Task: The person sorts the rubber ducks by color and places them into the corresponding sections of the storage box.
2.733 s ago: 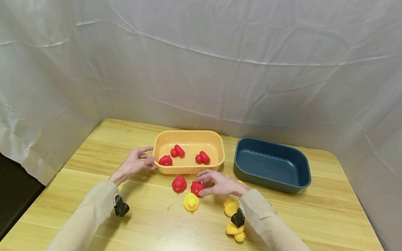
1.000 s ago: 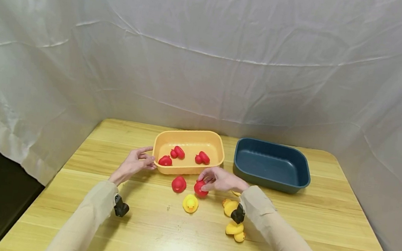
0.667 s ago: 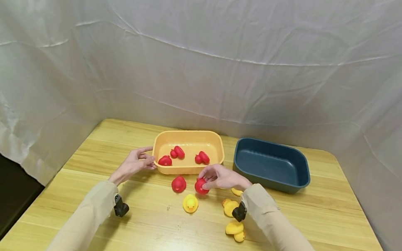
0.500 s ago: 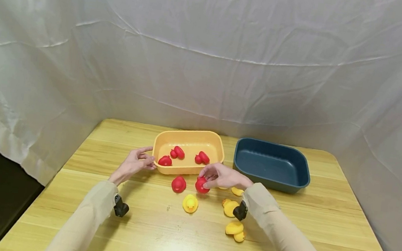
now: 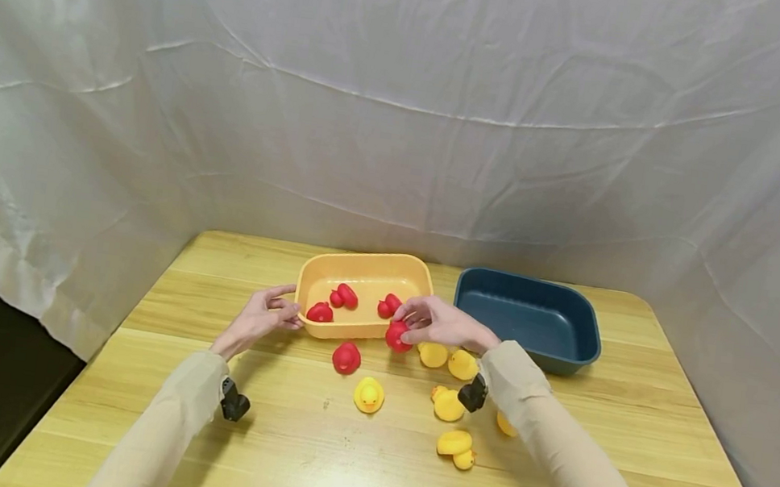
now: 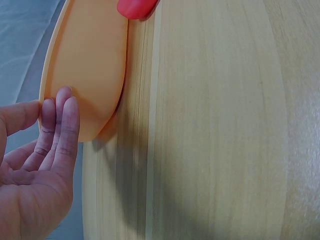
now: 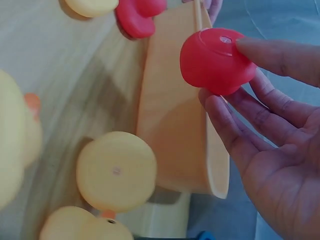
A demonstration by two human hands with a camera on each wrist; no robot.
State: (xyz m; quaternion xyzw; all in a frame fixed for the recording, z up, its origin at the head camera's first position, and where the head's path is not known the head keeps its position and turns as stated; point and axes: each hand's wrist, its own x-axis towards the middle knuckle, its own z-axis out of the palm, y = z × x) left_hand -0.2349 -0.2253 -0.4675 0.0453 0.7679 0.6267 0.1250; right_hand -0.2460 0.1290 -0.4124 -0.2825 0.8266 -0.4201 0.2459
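A red rubber duck (image 7: 215,60) is pinched between the thumb and fingers of my right hand (image 5: 442,323), its flat base turned toward the right wrist camera. The hand holds it above the table at the front right corner of the orange bin (image 5: 357,330). My left hand (image 5: 260,318) grips the bin's left end, thumb at the rim and fingers along the outer wall (image 6: 90,65). Inside the bin lie three red ducks, one of them a tipped-over duck (image 5: 347,295). Another red duck (image 5: 347,358) stands on the table just in front.
A dark blue bin (image 5: 527,317) stands to the right of the orange one. Several yellow ducks lie on the wooden table, among them an upright duck (image 5: 369,395) and a tipped duck (image 5: 456,447). A grey curtain (image 5: 401,155) hangs behind.
My right hand has taken hold of the red duck and lifted it off the table toward the orange bin's rim. The left hand has stayed at the bin's end.
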